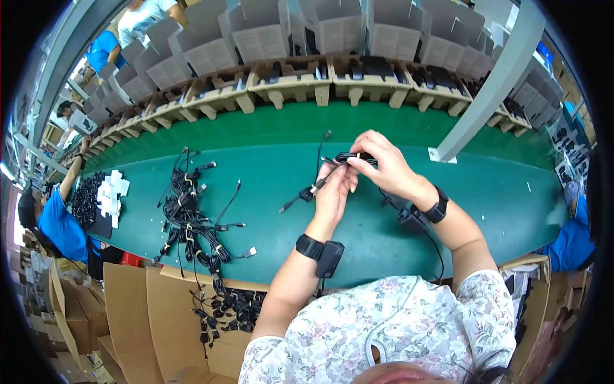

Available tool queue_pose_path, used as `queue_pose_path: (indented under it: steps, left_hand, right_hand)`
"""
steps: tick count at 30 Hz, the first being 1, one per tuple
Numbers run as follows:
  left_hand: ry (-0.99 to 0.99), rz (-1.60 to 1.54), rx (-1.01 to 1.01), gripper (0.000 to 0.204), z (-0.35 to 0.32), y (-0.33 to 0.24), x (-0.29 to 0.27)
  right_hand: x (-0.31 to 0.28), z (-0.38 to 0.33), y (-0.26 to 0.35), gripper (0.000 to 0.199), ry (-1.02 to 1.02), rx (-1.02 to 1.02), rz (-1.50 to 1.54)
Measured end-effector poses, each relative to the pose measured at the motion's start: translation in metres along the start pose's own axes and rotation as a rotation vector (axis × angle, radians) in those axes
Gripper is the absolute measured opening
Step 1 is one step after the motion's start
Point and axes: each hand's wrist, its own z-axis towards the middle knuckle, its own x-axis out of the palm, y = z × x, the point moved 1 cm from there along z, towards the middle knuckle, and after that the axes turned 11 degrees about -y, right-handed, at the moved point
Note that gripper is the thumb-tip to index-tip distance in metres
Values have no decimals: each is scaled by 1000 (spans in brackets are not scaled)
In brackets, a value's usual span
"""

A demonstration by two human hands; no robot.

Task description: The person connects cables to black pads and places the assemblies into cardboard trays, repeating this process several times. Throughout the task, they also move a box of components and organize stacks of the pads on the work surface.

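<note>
- The right end of the black cable bundle (363,158) is hidden within the right hand (389,168), whose thumb and fingers pinch it above the middle of the bench (511,205).
- The left hand (332,197) is raised just below the bundle's left end, fingers bent upward beside the cable; their tips overlap dark cable, so I cannot tell whether they grip it.
- Under the right wrist, a black adapter (412,219) is partly covered by the forearm, its cord running toward the near edge.
- The bundle's long axis lies roughly left to right, a pale tie around it; a cord slants from its left end toward the person's lower left, probably joining the plugs (308,193) there, though the overlap is hard to read.
- The bench is green, with a heap of tied black cables (185,214) at left, some hanging over a cardboard box (125,313).
- Along the far side stand brown moulded trays (291,88) before upright grey flaps (259,41), with a pale metal post (495,93) at right.
- A co-worker in blue (62,224) reaches forward at far left; another blue sleeve (568,240) is cut off by the right rim.
</note>
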Motion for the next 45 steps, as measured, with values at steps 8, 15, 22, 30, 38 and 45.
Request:
queue_pose_path:
  steps: [8, 15, 22, 30, 38, 45]
  left_hand:
    - [-10, 357, 195, 18, 9, 5, -8]
    - [-190, 1486, 1015, 58, -1, -1, 1]
    - [-193, 1675, 883, 86, -15, -1, 9]
    - [-169, 1792, 761, 88, 6, -4, -25]
    - [-117, 1859, 698, 84, 14, -4, -47]
    - [-88, 2034, 656, 75, 11, -2, -55]
  right_hand:
    - [-6, -6, -19, 24, 345, 391, 296]
    - [-17, -11, -29, 31, 144, 287, -26]
    - [-38, -7, -32, 32, 4, 298, -198]
    - [-4, 29, -62, 30, -34, 441, -2]
    - [16, 100, -110, 31, -302, 221, -100]
    - [20, 159, -139, 33, -491, -27, -451]
